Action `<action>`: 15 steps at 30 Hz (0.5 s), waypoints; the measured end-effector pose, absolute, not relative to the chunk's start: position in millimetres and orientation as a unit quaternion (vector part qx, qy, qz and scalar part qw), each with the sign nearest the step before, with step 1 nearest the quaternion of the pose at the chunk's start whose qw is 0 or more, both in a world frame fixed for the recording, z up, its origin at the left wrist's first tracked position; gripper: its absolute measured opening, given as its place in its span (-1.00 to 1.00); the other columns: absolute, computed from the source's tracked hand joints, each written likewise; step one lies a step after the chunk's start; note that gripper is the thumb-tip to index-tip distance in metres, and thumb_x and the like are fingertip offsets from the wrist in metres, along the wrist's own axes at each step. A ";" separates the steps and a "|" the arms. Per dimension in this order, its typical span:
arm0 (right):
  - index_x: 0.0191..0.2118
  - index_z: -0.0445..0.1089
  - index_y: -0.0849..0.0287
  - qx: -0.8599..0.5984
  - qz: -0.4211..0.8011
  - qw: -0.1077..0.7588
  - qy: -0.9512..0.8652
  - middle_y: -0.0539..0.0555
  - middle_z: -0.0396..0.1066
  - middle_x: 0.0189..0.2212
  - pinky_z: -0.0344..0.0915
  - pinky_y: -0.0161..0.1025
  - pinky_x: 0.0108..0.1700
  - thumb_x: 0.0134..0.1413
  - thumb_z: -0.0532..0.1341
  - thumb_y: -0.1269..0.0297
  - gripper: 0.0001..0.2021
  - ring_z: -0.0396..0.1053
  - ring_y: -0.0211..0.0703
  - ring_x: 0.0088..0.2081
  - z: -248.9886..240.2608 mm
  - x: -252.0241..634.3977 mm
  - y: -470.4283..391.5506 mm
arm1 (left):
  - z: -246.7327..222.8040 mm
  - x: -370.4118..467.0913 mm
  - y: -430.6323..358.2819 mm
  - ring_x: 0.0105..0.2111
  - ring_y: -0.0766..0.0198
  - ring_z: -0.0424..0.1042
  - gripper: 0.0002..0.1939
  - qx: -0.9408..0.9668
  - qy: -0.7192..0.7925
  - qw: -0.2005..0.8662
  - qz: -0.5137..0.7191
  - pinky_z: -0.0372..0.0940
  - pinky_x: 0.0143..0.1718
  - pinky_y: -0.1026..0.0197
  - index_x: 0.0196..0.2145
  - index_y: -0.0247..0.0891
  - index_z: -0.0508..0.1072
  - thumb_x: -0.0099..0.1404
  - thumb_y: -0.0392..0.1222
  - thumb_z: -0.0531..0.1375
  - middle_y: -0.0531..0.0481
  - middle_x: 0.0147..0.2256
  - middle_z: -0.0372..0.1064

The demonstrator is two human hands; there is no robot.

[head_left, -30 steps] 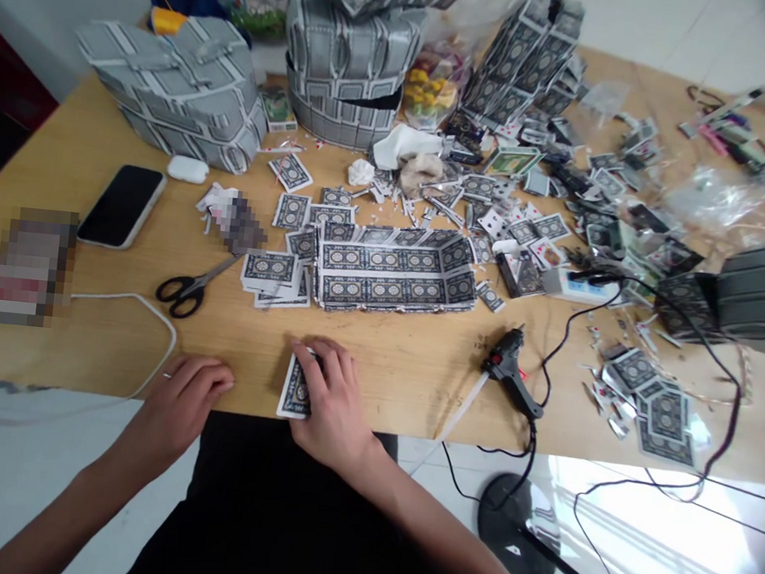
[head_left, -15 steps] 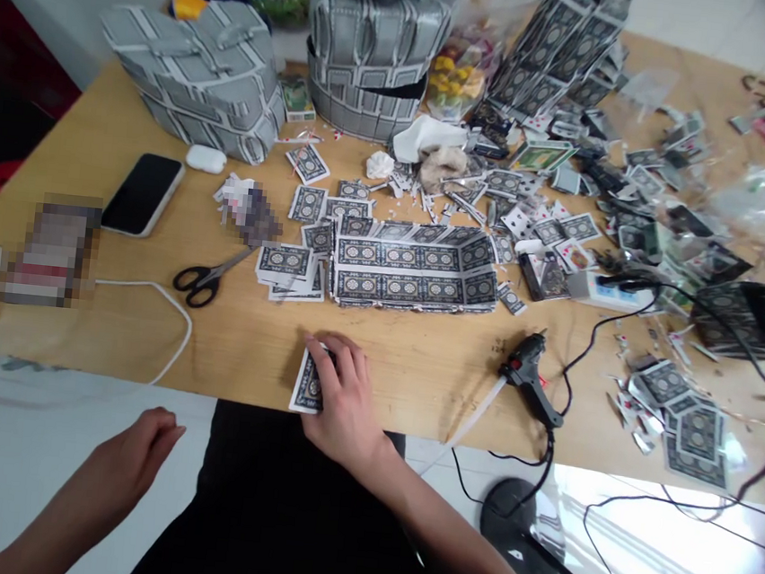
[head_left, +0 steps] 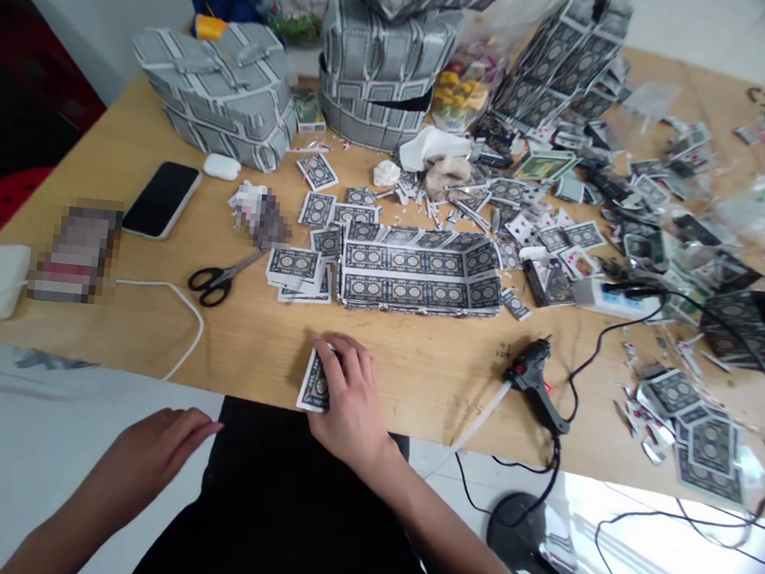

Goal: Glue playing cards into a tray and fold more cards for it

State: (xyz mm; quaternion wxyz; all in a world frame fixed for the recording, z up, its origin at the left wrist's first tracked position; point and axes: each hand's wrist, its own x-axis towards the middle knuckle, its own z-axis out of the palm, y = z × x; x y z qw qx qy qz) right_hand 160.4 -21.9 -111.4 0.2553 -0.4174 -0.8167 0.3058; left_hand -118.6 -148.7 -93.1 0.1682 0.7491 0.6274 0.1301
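At the table's front edge my right hand (head_left: 352,392) is closed over a blue-backed playing card (head_left: 313,387), its fingers bent across the card's far side. Whether more cards lie under it is hidden. Below the table edge, to the left, my left hand (head_left: 157,450) hangs in the air, fingers loosely stretched to the right and nothing seen in them. Beyond the right hand stands a shallow open tray made of playing cards (head_left: 401,275). A small stack of cards (head_left: 294,267) lies to its left.
Black scissors (head_left: 213,284), a phone (head_left: 161,200) and a white cable (head_left: 196,323) lie on the left. A glue gun (head_left: 536,383) with its stick rests at the right front. Woven grey bags (head_left: 221,95) stand behind. Card scraps and a power strip (head_left: 615,298) crowd the right.
My left hand has moved right and its fingers have straightened somewhat. The right hand stays on the card at the table edge. The whole view has shifted slightly.
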 end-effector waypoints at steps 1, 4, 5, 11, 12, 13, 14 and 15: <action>0.48 0.08 0.18 -0.417 0.305 0.255 -0.817 0.31 0.26 0.22 0.18 0.24 0.37 -0.07 0.23 0.50 -0.09 0.14 0.25 0.31 -111.4 160.3 -21.8 | -87.6 -108.7 -145.5 -0.52 0.22 0.49 -0.64 0.758 0.619 0.143 0.146 0.34 -0.43 0.20 -0.45 -0.15 0.39 0.55 -0.07 0.14 0.09 -0.54 0.44; 0.47 0.10 0.22 -0.414 0.303 0.252 -0.821 0.31 0.26 0.22 0.19 0.21 0.37 -0.05 0.23 0.50 -0.11 0.14 0.23 0.31 -110.6 160.3 -21.4 | -79.9 -80.7 -137.0 -0.16 0.13 0.59 -0.91 0.787 0.571 0.095 0.214 0.42 -0.01 0.09 -0.23 -0.20 0.50 0.47 -0.31 0.22 -0.09 -0.20 0.60; 0.47 0.10 0.22 -0.414 0.302 0.252 -0.821 0.31 0.27 0.22 0.19 0.20 0.37 -0.04 0.23 0.49 -0.12 0.14 0.23 0.31 -110.3 160.3 -21.4 | -80.6 -73.6 -134.6 0.02 0.07 0.56 -0.85 0.802 0.553 0.082 0.210 0.38 0.12 0.04 -0.04 -0.22 0.52 0.46 -0.33 0.23 -0.16 -0.01 0.59; 0.49 0.07 0.18 -0.416 0.300 0.253 -0.821 0.30 0.26 0.23 0.21 0.23 0.35 -0.02 0.21 0.50 -0.11 0.16 0.25 0.31 -109.8 159.9 -22.2 | -98.9 -65.4 -130.0 0.38 -0.04 0.26 -0.34 0.848 0.524 0.025 0.078 0.03 0.45 -0.04 0.48 -0.38 0.10 0.49 -0.29 0.11 -0.23 0.40 0.25; 0.49 0.07 0.18 -0.415 0.299 0.252 -0.821 0.30 0.26 0.23 0.21 0.23 0.36 -0.02 0.21 0.50 -0.11 0.15 0.25 0.31 -109.8 160.0 -22.4 | -101.3 -67.7 -130.9 0.38 -0.04 0.26 -0.31 0.844 0.532 0.016 0.068 -0.01 0.47 -0.05 0.50 -0.37 0.06 0.49 -0.30 0.10 -0.21 0.41 0.23; 0.49 0.08 0.19 -0.415 0.298 0.252 -0.822 0.30 0.26 0.23 0.20 0.22 0.36 -0.02 0.21 0.50 -0.12 0.15 0.25 0.31 -109.9 160.0 -22.4 | -103.3 -70.1 -132.1 0.39 -0.05 0.25 -0.28 0.839 0.541 0.010 0.061 -0.03 0.47 -0.06 0.52 -0.36 0.01 0.49 -0.30 0.10 -0.21 0.42 0.21; 0.48 0.08 0.20 -0.415 0.298 0.252 -0.822 0.31 0.26 0.23 0.20 0.22 0.36 -0.01 0.21 0.50 -0.12 0.15 0.24 0.31 -109.9 160.1 -22.4 | -105.2 -72.3 -133.1 0.39 -0.06 0.25 -0.26 0.832 0.552 0.006 0.056 -0.04 0.48 -0.06 0.53 -0.36 -0.03 0.49 -0.30 0.10 -0.22 0.42 0.19; 0.48 0.08 0.20 -0.415 0.298 0.252 -0.822 0.31 0.26 0.23 0.20 0.22 0.36 -0.01 0.21 0.50 -0.13 0.15 0.23 0.31 -110.0 160.2 -22.3 | -107.0 -73.9 -134.0 0.40 -0.08 0.24 -0.24 0.825 0.562 0.001 0.055 -0.02 0.47 -0.07 0.54 -0.37 -0.08 0.49 -0.29 0.09 -0.24 0.43 0.18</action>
